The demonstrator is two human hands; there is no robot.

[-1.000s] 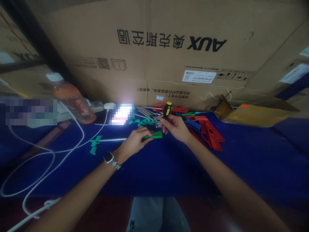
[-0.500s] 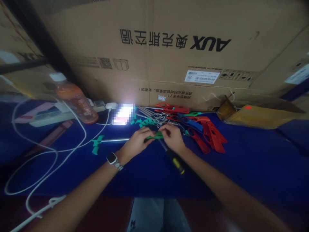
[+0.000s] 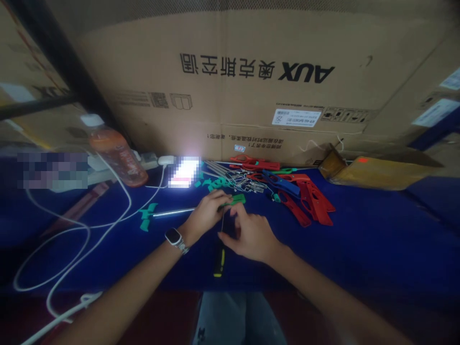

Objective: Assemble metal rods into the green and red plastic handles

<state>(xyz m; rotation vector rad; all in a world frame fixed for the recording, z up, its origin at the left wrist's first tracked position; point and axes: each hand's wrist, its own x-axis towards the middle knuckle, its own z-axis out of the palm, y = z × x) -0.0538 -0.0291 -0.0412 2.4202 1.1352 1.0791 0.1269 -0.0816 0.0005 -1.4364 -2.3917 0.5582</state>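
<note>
Green handle (image 3: 238, 198) is resting in my left hand (image 3: 208, 213), mid-scene over the blue tabletop (image 3: 377, 239), its right end poking past my fingers. That hand is closing around it, while a metal rod (image 3: 174, 212) is running leftward to a teal piece (image 3: 145, 216). My right hand (image 3: 255, 237) is angling in from the right, index finger curling at the handle's near side, thumb pointing left beside the shaft of a screwdriver (image 3: 219, 263); I cannot tell whether I am pinching that shaft. The screwdriver's grip is pointing toward the table's near edge. On the far side, metal parts (image 3: 247, 182) and a cardboard box (image 3: 223, 105) are bounding my reach; blue surface is stretching right, beyond the red handles (image 3: 314, 201).
</note>
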